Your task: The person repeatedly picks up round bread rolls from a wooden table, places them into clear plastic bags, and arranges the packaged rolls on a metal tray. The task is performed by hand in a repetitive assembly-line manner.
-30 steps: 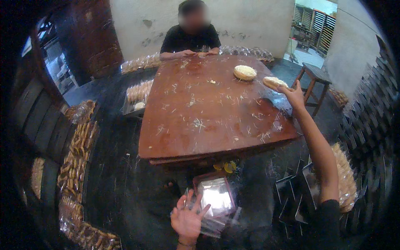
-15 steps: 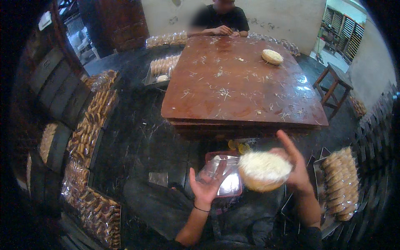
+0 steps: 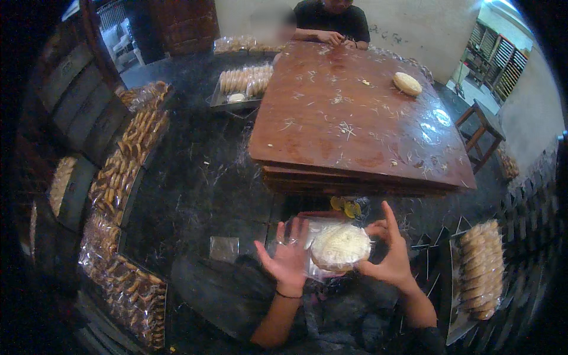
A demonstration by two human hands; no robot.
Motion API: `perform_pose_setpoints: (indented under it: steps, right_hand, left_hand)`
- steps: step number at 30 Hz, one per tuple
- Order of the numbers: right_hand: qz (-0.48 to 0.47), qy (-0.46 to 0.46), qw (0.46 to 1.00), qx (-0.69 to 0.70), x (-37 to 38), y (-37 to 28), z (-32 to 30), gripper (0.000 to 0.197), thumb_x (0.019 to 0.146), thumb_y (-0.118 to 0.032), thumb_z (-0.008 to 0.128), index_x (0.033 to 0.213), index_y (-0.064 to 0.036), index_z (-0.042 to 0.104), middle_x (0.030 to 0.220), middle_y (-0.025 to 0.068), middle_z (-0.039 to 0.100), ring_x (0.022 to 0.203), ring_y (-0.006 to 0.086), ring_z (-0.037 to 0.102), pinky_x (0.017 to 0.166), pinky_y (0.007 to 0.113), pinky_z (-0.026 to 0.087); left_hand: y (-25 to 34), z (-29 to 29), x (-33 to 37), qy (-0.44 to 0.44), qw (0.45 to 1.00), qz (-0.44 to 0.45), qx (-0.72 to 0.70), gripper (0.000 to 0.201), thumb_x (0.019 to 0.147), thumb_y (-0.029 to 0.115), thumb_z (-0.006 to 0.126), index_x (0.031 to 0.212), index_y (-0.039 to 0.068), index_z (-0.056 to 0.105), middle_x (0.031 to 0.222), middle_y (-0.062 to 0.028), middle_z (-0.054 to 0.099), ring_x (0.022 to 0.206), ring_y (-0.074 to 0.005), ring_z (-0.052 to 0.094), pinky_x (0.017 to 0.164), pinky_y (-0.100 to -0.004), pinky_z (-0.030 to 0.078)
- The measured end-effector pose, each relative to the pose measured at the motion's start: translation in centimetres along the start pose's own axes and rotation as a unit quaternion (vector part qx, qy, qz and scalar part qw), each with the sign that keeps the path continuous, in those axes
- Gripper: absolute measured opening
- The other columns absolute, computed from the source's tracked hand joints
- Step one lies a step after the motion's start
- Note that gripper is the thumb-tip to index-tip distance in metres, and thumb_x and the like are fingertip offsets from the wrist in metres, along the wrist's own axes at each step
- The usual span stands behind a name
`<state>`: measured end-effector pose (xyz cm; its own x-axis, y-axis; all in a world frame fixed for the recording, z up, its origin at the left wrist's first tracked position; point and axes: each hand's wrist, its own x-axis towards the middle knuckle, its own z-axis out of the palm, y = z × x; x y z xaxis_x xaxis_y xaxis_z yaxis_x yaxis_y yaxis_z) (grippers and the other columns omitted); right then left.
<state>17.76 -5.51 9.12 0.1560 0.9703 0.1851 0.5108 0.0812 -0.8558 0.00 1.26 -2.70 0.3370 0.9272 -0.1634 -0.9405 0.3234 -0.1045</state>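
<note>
- One bun rested against a clear bag.
- The right hand gripped the bun's edge.
- The left hand, fingers spread wide, touched the bag.

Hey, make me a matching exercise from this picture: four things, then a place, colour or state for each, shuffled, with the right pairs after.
1. left hand
2. right hand
3. wooden stool
4. table

A. reddish brown, strewn with pale shreds
B. gripping a topped bun
C. to the right of the table
D. fingers spread at a clear plastic bag

Pairs: 1-D, 2-B, 3-C, 4-A.
</note>
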Motion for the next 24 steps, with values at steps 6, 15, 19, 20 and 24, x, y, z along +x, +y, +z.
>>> perform_pose_setpoints:
  steps: [6, 15, 19, 20, 24]
  right_hand:
    - [-0.084, 0.046, 0.962, -0.254, 1.5, 1.7, 5.9, 0.113, 0.05, -0.033, 0.083, 0.136, 0.0044, 0.02, 0.097, 0.0107, 0.056, 0.094, 0.0312, 0.049, 0.096, 0.052, 0.028]
    - [0.234, 0.068, 0.925, 0.291, -0.1, 5.3, 8.5, 0.034, 0.079, -0.012, 0.066, 0.109, 0.0032, 0.058, 0.083, 0.0029, 0.058, 0.079, 0.0102, 0.053, 0.075, 0.025, 0.044]
    - [0.044, -0.015, 0.988, 0.145, 5.2, 1.5, 7.6, 0.017, 0.081, -0.011, 0.061, 0.091, 0.0016, 0.067, 0.088, 0.0068, 0.064, 0.079, 0.0139, 0.058, 0.072, 0.025, 0.045]
    - [-0.035, -0.043, 0.996, 0.072, 5.7, 1.6, 7.3, 0.016, 0.078, -0.012, 0.062, 0.09, -0.0028, 0.067, 0.083, 0.0081, 0.062, 0.075, 0.02, 0.058, 0.067, 0.03, 0.045]
    - [-0.353, -0.055, 0.89, -0.282, 4.8, 0.2, 8.6, 0.024, 0.063, -0.015, 0.065, 0.087, -0.0105, 0.064, 0.075, 0.0045, 0.053, 0.074, 0.0213, 0.052, 0.061, 0.033, 0.04]
  left_hand:
    - [0.8, -2.1, 1.3, 0.051, 0.998, 0.011, -0.034, 0.075, 0.074, 0.07, 0.046, 0.124, 0.013, 0.047, 0.136, -0.0168, 0.037, 0.127, -0.0364, 0.031, 0.104, -0.0538, 0.022]
    - [0.1, 0.5, 0.9, -0.039, 0.999, 0.023, 0.026, 0.079, 0.075, 0.069, 0.047, 0.129, 0.012, 0.04, 0.138, -0.0125, 0.035, 0.125, -0.0332, 0.034, 0.105, -0.0499, 0.025]
    - [2.6, -4.0, 1.6, 0.146, 0.986, 0.056, 0.061, 0.077, 0.075, 0.069, 0.046, 0.128, 0.013, 0.043, 0.134, -0.0109, 0.041, 0.121, -0.0295, 0.04, 0.101, -0.0481, 0.03]
    - [1.8, -2.8, 1.4, 0.182, 0.979, 0.036, 0.084, 0.075, 0.077, 0.068, 0.044, 0.127, 0.013, 0.044, 0.131, -0.0104, 0.043, 0.119, -0.0287, 0.041, 0.101, -0.0471, 0.031]
    - [-2.0, 1.8, -0.3, 0.103, 0.984, -0.041, 0.14, 0.062, 0.086, 0.059, 0.036, 0.124, 0.011, 0.048, 0.125, -0.009, 0.049, 0.114, -0.0246, 0.047, 0.098, -0.0374, 0.035]
